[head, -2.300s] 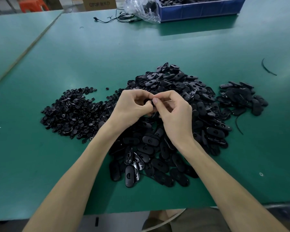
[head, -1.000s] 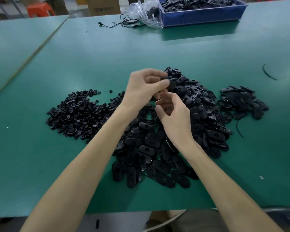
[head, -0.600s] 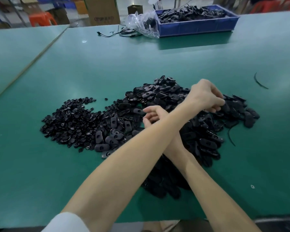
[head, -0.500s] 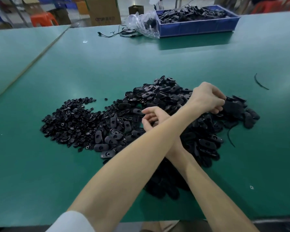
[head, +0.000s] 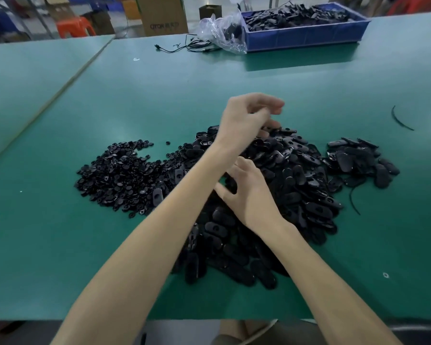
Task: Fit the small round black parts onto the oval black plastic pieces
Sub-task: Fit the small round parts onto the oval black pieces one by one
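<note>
On the green table (head: 159, 100), the small round black parts (head: 120, 175) lie in a heap, touching the left side of the big pile of oval black plastic pieces (head: 299, 175). The left hand (head: 246, 118) hangs over the pile's far edge, fingers loosely bent and blurred; I cannot tell if they pinch something. The right hand (head: 249, 195) rests low over the pile with thumb spread, its fingertips hidden under the left forearm.
</note>
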Tool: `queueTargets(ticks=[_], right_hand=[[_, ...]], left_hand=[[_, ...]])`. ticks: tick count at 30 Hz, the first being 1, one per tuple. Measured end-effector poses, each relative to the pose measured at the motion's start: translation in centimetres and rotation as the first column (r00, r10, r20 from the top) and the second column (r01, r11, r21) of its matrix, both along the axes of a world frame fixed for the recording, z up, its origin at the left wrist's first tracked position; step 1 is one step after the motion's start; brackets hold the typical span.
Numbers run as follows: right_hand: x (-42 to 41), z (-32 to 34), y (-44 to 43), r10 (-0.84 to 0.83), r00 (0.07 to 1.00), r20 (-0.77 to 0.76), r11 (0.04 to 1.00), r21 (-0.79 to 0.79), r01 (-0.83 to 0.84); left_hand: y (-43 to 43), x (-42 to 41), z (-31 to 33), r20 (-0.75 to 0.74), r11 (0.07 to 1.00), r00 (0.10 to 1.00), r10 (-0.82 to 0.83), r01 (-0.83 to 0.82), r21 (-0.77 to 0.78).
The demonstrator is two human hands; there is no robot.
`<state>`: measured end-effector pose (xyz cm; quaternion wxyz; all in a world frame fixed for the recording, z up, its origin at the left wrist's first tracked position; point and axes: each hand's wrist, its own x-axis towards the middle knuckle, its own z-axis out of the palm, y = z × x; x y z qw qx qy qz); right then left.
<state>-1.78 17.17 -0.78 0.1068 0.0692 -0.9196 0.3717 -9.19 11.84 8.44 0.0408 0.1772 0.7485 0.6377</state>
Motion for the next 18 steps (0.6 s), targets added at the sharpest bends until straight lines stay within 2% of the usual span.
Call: queueTargets(ticks=[4,8,12,18], right_hand=[[0.3,0.1,0.1,0.008,1.000,-0.010,0.995,0.103,-0.007],[0.2,0.1,-0.2,0.059,0.998,0.009,0.981,0.184,-0.060],[0.3,-0.2,0.0,0.044,0.999,0.025,0.976,0.210,-0.048],[0.3,-0.1,0.0,0.010,1.000,0.006,0.991,0.136,-0.010]], left_hand=[[-5.5,-1.8,-1.6,-0.010,0.974,0.977,0.212,-0.212,-0.076],[-9.6,-3.0,-4.0,-0.155,0.853,0.913,0.377,-0.408,-0.326],[-13.0,-3.9,-5.5,-0.247,0.685,0.884,0.397,-0.464,-0.562],[-14.8,-3.5,-7.0,-0.277,0.606,0.912,0.302,-0.408,-0.683]])
